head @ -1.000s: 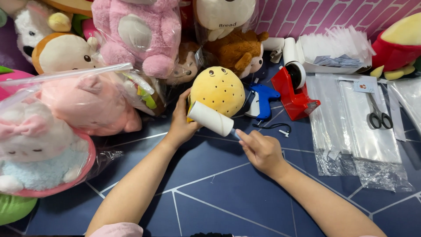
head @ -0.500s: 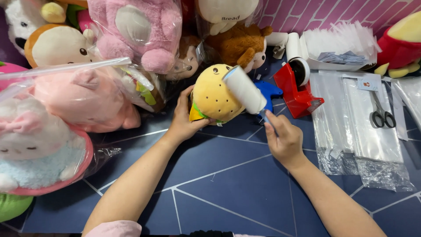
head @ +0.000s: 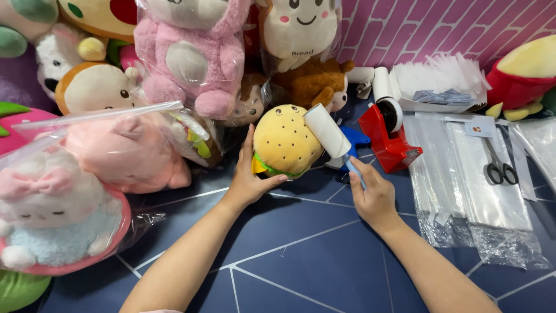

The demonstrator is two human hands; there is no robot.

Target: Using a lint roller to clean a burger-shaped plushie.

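I'm seeing my left hand (head: 250,181) cupping one round yellow burger plush (head: 284,141); my right hand (head: 372,194) is pinching one white lint roller (head: 328,131); a clear plastic bag (head: 124,148) is holding one pink pig plush (head: 116,159).

The burger plush (head: 282,142) is yellow with dark seed dots, a green trim and an orange corner. The lint roller (head: 328,131) is white with a pale blue handle. Nearby, the tape dispenser (head: 389,139) is red, and the floor mat (head: 301,249) is dark blue with thin white lines.
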